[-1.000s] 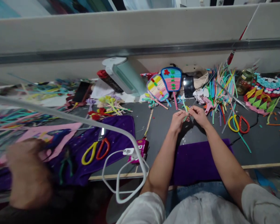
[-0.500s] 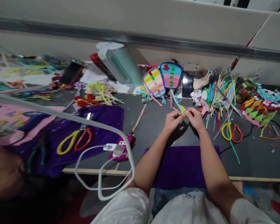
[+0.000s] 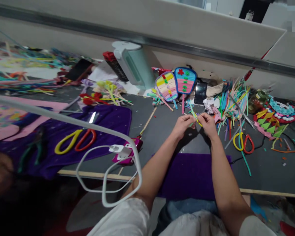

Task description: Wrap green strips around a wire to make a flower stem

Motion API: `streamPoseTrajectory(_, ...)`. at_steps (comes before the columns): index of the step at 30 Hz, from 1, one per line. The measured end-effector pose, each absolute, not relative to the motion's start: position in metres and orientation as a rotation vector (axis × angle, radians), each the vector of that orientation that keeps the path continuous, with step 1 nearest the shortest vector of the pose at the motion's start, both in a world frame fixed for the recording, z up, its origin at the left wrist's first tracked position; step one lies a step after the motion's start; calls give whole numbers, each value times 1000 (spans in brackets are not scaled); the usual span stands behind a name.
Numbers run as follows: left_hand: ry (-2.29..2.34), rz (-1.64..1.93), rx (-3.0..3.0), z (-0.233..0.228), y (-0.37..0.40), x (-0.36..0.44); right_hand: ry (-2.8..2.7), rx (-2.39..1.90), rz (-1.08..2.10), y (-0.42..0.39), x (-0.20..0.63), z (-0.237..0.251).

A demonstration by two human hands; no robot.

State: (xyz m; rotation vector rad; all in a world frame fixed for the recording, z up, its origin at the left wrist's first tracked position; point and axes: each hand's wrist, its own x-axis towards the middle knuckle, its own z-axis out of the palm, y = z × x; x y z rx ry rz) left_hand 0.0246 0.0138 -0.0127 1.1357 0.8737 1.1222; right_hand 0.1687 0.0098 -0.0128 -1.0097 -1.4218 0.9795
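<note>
Centre-right of frame: left hand (image 3: 184, 125) & right hand (image 3: 207, 124) meet fingertip to fingertip, both pinching a thin green-yellow craft strip (image 3: 193, 113) slanting toward upper left, above grey bench (image 3: 162, 131).

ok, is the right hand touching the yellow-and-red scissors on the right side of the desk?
Apart. The head view shows bare grey desk between the right hand and the scissors.

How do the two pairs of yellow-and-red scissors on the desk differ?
The left scissors lie on the purple cloth, far from both hands; the right scissors lie on the bare grey desk among coloured strips, near the right hand. The left pair looks larger in view. Both have one yellow and one red handle loop and lie flat, untouched.
</note>
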Motion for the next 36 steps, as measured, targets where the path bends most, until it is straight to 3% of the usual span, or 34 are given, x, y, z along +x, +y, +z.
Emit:
streamPoseTrajectory(7,1108,1406,2308,-10,8,20,-1395,-1022,1063,13,171,-14)
streamPoseTrajectory(12,1183,1394,2579,-7,5,18,-1329,-993,1112,12,170,-11)
streamPoseTrajectory(20,1039,1243,1835,-2,11,16,-1425,-1059,906,11,169,-8)
streamPoseTrajectory(26,807,955,1082,0,15,7,-1352,-1034,1060,7,168,-3)
streamPoseTrajectory(36,538,657,886,-1,12,4,-1334,-914,1213,0,167,7)
